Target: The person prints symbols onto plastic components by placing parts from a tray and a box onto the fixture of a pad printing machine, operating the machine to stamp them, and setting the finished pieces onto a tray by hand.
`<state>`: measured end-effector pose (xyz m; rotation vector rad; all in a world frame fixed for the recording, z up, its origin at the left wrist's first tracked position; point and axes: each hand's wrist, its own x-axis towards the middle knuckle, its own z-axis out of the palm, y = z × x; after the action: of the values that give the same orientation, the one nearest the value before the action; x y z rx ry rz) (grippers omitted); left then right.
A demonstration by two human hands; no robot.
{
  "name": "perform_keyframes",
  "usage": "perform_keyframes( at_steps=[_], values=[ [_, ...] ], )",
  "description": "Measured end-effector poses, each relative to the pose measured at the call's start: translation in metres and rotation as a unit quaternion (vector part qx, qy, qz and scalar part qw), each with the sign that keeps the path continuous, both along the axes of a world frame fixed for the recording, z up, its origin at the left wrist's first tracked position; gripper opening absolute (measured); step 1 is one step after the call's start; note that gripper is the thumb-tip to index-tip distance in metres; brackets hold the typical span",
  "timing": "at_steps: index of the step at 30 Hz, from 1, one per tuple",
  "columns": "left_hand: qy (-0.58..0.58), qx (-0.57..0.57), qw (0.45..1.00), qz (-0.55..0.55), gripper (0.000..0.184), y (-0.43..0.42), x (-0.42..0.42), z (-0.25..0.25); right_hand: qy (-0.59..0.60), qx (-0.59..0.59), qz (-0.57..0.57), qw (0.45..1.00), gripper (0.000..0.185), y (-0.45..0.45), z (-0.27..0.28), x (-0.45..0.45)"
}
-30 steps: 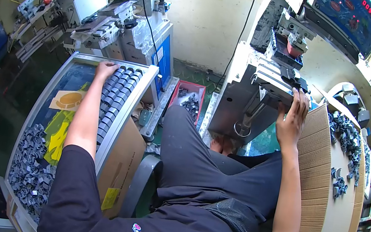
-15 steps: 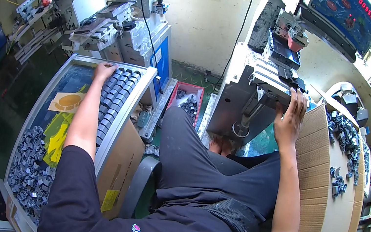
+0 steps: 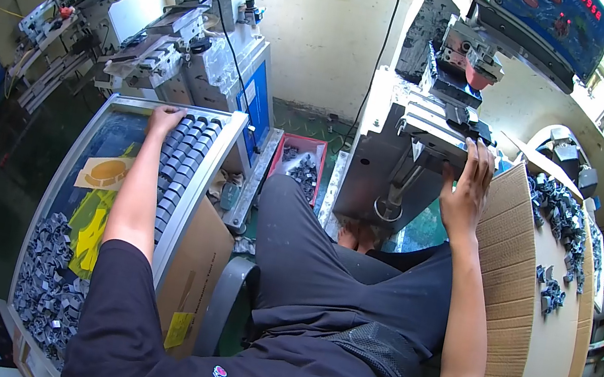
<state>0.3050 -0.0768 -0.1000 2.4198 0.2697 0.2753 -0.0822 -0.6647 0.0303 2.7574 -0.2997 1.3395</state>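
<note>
My left hand [image 3: 164, 120] is at the far end of a framed tray [image 3: 205, 171]. Its fingers are curled in, and the tips meet the first piece of several rows of small dark grey plastic parts [image 3: 177, 171]. How firmly they grip is hard to make out. My right hand [image 3: 470, 178] is raised at the front edge of a machine's metal fixture [image 3: 430, 124]. Its fingers stretch up along the edge, thumb apart, close to a black piece [image 3: 469, 123] on the fixture. Nothing shows in its palm.
Loose grey parts [image 3: 50, 289] heap up in the tray's near end, beside yellow sheeting [image 3: 91, 228]. A cardboard box [image 3: 507, 265] with more parts on top stands right. Between the machines, a red bin [image 3: 323, 148] holds parts. A second machine [image 3: 215, 64] stands left.
The whole view has shifted slightly. Both hands keep almost the same places, the left at the tray's far end and the right at the fixture.
</note>
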Motion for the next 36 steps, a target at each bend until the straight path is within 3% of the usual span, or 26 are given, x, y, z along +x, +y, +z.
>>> perform_keyframes(
  at_steps=[17, 20, 23, 25, 27, 29, 31, 33, 35, 36],
  values=[
    [-0.062, -0.084, 0.994, -0.024, 0.045, -0.002, -0.018, 0.005, 0.003, 0.023, 0.009, 1.000, 0.053, 0.000, 0.000, -0.001],
    [-0.083, -0.041, 0.996, 0.007, 0.048, 0.005, -0.010, 0.001, 0.029, 0.041, 0.050, 0.997, 0.042, -0.008, 0.018, -0.010],
    [-0.118, 0.000, 0.992, 0.037, 0.046, -0.001, -0.021, 0.021, 0.106, 0.176, 0.161, 0.965, 0.030, -0.049, 0.053, -0.026],
    [-0.153, 0.040, 0.986, 0.045, 0.041, -0.018, -0.044, 0.043, 0.104, 0.224, 0.119, 0.962, 0.023, -0.094, 0.068, -0.041],
    [-0.176, 0.071, 0.981, 0.041, 0.038, -0.035, -0.063, 0.061, 0.081, 0.166, 0.072, 0.980, 0.023, -0.164, 0.069, -0.059],
    [-0.248, 0.100, 0.963, -0.010, 0.034, -0.050, -0.070, 0.067, 0.113, 0.203, -0.067, 0.970, 0.024, -0.209, 0.074, -0.088],
    [-0.273, 0.100, 0.954, -0.068, 0.035, -0.076, -0.083, 0.080, 0.111, 0.225, -0.149, 0.956, 0.024, -0.259, 0.055, -0.125],
    [-0.311, 0.100, 0.938, -0.118, 0.033, -0.109, -0.089, 0.087, 0.133, 0.176, -0.210, 0.952, 0.027, -0.299, 0.020, -0.167],
    [-0.315, 0.047, 0.930, -0.183, 0.033, -0.152, -0.100, 0.098, 0.109, 0.244, -0.189, 0.945, 0.032, -0.343, -0.032, -0.197],
    [-0.298, 0.031, 0.930, -0.213, 0.033, -0.178, -0.109, 0.111, 0.139, 0.282, -0.204, 0.927, 0.033, -0.331, -0.022, -0.211]
  ],
)
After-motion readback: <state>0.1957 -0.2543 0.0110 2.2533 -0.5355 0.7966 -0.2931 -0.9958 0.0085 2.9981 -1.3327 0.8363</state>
